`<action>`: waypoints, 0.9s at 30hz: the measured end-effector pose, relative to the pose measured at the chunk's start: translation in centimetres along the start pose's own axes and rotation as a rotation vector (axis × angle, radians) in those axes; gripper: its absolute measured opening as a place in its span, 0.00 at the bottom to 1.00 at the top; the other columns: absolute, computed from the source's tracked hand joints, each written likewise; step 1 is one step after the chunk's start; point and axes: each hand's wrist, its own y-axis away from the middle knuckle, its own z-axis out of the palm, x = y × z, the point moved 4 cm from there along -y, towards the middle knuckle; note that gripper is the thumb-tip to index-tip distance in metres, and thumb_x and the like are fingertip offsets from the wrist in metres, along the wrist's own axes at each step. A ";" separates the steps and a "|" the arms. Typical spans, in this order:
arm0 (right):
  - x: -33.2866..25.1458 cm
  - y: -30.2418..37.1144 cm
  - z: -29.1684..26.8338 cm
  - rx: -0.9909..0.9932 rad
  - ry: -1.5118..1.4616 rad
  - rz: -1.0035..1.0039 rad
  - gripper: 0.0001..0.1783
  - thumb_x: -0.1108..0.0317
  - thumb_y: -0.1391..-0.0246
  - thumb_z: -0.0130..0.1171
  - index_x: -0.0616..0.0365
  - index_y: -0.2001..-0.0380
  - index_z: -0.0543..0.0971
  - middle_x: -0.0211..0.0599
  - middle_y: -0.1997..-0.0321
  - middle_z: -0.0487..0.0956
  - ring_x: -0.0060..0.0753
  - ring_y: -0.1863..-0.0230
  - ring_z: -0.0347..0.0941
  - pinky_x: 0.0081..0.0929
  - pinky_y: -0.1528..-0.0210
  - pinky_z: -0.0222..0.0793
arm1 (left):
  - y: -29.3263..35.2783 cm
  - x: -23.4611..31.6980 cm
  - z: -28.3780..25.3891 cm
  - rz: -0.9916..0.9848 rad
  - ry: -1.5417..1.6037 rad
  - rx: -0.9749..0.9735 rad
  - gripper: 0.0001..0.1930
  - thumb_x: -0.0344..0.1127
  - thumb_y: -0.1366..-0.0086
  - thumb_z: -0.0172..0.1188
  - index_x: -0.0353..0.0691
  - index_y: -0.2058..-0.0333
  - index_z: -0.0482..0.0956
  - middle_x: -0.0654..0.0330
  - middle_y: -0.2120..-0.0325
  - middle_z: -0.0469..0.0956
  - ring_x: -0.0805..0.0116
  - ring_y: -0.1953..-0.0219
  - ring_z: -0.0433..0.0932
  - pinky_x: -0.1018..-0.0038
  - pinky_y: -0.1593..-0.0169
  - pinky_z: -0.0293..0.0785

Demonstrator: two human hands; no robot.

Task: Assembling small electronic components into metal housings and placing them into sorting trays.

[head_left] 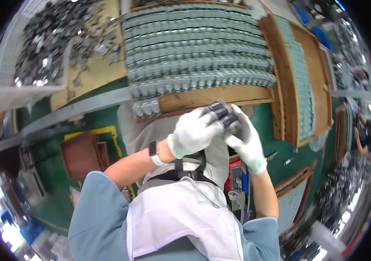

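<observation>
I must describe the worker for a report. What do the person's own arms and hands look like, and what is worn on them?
Both hands wear white knitted fabric gloves: the left hand and the right hand. The forearms are bare below short light blue sleeves. A white band with a dark rectangular face, like a wristwatch, sits on the left wrist. No cables or markings show on the arms.

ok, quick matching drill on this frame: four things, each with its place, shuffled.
Things:
1. white basket
2. dark metal parts
3. wristwatch
4. wooden tray

Places:
A. left wrist
B. held between both gloved hands
C. far left, full of loose metal pieces
D. just beyond the hands, rows of grey parts on it

Pairs: 1-C, 2-B, 3-A, 4-D
</observation>
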 end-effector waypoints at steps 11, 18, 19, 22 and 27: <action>0.4 -7.5 10.7 -0.155 0.686 -0.507 0.34 0.67 0.56 0.69 0.60 0.43 0.72 0.38 0.58 0.80 0.31 0.59 0.78 0.30 0.56 0.74 | 10.0 -4.5 -8.8 -0.292 -0.291 0.165 0.09 0.25 0.52 0.61 0.40 0.69 0.80 0.51 0.65 0.79 0.50 0.66 0.77 0.62 0.59 0.78; 1.5 -8.0 13.5 -0.389 1.050 -0.483 0.42 0.66 0.54 0.66 0.53 0.34 0.63 0.45 0.55 0.78 0.49 0.53 0.75 0.41 0.52 0.73 | 10.2 -13.4 -17.9 -0.554 -0.354 0.361 0.18 0.18 0.42 0.54 0.36 0.54 0.81 0.49 0.50 0.79 0.55 0.55 0.81 0.75 0.61 0.76; 1.7 -8.2 13.1 -0.369 1.082 -0.458 0.42 0.64 0.54 0.67 0.52 0.34 0.63 0.46 0.56 0.79 0.50 0.55 0.76 0.42 0.53 0.74 | 9.7 -15.2 -17.5 -0.724 -0.288 0.323 0.18 0.20 0.42 0.54 0.36 0.53 0.81 0.47 0.49 0.78 0.52 0.52 0.80 0.69 0.56 0.77; 2.0 -8.4 12.5 -0.267 1.082 -0.532 0.43 0.63 0.54 0.67 0.52 0.34 0.63 0.46 0.58 0.80 0.51 0.57 0.77 0.44 0.55 0.74 | 7.7 -22.2 -14.3 -0.697 -0.791 -0.017 0.27 0.34 0.43 0.63 0.38 0.43 0.74 0.49 0.49 0.78 0.48 0.49 0.78 0.61 0.46 0.74; -1.3 -7.1 10.5 -0.252 0.879 -0.563 0.41 0.62 0.53 0.66 0.52 0.34 0.64 0.45 0.63 0.79 0.49 0.63 0.77 0.43 0.60 0.74 | 9.4 -27.7 -14.7 -0.676 -0.629 -0.057 0.29 0.31 0.41 0.60 0.41 0.39 0.70 0.45 0.52 0.77 0.45 0.49 0.76 0.58 0.45 0.72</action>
